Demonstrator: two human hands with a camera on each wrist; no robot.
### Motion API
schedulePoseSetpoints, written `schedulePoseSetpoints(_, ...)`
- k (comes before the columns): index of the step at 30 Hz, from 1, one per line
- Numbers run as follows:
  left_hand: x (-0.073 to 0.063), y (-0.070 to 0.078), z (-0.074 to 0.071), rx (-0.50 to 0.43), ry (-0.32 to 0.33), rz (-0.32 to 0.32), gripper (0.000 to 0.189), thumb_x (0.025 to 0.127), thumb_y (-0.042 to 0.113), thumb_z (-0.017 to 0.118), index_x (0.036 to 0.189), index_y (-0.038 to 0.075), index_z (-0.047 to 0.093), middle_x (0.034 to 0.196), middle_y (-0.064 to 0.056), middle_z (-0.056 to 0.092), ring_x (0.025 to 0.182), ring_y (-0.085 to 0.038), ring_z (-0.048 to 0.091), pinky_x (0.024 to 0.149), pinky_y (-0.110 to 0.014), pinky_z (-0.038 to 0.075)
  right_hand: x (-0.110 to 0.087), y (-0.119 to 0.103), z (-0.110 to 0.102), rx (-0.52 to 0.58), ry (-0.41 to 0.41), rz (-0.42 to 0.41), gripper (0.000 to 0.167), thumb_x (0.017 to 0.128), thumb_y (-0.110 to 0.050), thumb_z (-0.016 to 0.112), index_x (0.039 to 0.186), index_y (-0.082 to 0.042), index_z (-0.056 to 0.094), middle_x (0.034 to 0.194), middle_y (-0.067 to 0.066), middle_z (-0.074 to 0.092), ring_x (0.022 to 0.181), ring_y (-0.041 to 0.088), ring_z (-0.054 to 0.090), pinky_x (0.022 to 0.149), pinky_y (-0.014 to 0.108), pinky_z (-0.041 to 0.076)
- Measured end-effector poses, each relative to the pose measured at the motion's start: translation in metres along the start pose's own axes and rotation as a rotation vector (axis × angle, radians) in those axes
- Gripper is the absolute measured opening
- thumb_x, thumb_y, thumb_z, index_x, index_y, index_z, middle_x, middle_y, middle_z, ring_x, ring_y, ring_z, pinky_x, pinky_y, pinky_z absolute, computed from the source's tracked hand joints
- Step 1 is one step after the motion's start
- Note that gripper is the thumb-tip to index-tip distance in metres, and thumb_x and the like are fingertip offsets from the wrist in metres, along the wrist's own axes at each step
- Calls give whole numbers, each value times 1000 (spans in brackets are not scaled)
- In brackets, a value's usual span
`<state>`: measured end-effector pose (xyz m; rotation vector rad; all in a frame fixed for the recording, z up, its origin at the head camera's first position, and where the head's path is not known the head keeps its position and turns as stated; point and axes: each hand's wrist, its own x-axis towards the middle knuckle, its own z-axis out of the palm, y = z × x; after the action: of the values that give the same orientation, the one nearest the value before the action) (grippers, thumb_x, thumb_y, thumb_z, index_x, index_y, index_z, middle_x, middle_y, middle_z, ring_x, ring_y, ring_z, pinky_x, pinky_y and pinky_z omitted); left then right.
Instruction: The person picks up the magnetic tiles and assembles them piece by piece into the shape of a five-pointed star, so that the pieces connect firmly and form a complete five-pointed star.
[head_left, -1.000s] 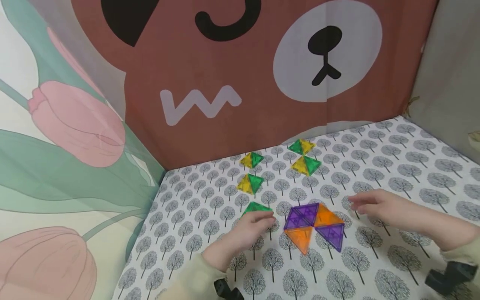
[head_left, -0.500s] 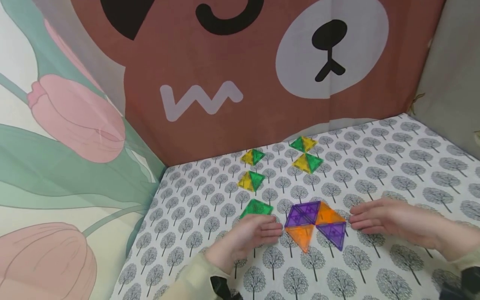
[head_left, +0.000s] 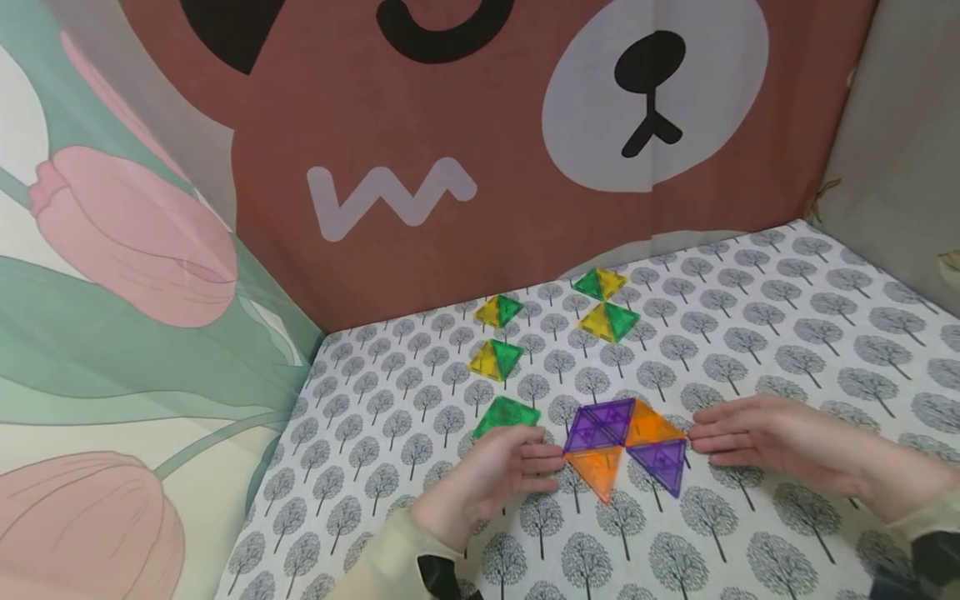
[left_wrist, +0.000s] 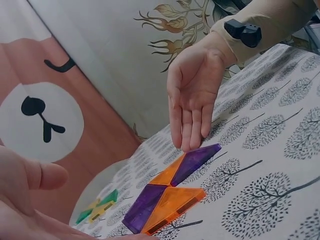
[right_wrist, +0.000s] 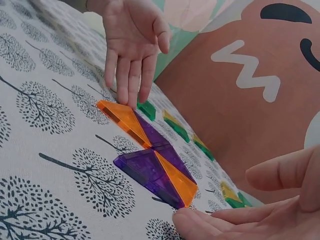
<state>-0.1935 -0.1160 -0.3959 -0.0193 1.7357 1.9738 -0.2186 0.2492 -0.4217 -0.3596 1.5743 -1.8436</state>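
Note:
A flat group of translucent triangular magnetic tiles lies on the cloth between my hands. It has purple tiles (head_left: 600, 425) at upper left, an orange tile (head_left: 652, 423) at upper right, another orange tile (head_left: 597, 471) at lower left and a purple tile (head_left: 662, 465) at lower right. My left hand (head_left: 504, 471) stands on edge at the group's left corner, fingers straight, palm facing inward. Opposite it, my right hand (head_left: 772, 437) has straight fingers with tips right at the right corner. Neither hand grips anything. A green tile (head_left: 507, 414) lies just beyond my left hand, partly covered by it.
Green and yellow tile pairs lie farther back: a near-left pair (head_left: 496, 360), a far-left pair (head_left: 498, 311), and two right pairs (head_left: 609, 322) meeting at a point. A bear-print curtain (head_left: 390, 275) borders the tree-print cloth (head_left: 750, 375) at the back; a tulip-print curtain (head_left: 150, 358) hangs left.
Both hands have turned palm-inward and come in to the sides of the purple and orange group. My left hand moved off the green tile, which shows more now. The tiles keep their arrangement.

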Motion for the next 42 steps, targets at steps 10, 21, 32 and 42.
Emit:
schedulePoseSetpoints(10, -2, 1, 3, -60, 45, 1, 61, 97, 17, 53, 142, -14, 27, 118, -34, 59, 113, -46, 59, 92, -53, 52, 1, 1, 0, 60, -31, -17, 45, 105, -6, 42, 140, 21, 34, 136, 27, 52, 120, 33, 58, 100, 42, 48)
schedulePoseSetpoints(21, 2, -3, 2, -122, 82, 1, 51, 97, 13, 51, 136, -16, 34, 115, -35, 59, 110, -45, 60, 91, -54, 52, 4, 4, -4, 165, -85, -38, 40, 107, -10, 33, 137, 12, 48, 134, 25, 55, 120, 33, 58, 101, 42, 46)
schedulePoseSetpoints(32, 4, -8, 4, -67, 105, 27, 45, 98, 9, 52, 133, -18, 42, 114, -30, 62, 104, -39, 65, 89, -44, 55, 9, 8, -1, 132, -31, -49, 36, 106, -9, 38, 132, 9, 54, 130, 22, 58, 116, 33, 60, 99, 44, 49)
schedulePoseSetpoints(42, 20, -11, 7, 157, 176, 21, 30, 92, 2, 63, 119, -11, 61, 94, -18, 70, 81, -23, 70, 74, -34, 59, 30, 5, 13, -146, 158, 70, 39, 99, -17, 58, 122, 15, 56, 96, 18, 68, 78, 23, 68, 69, 34, 59)
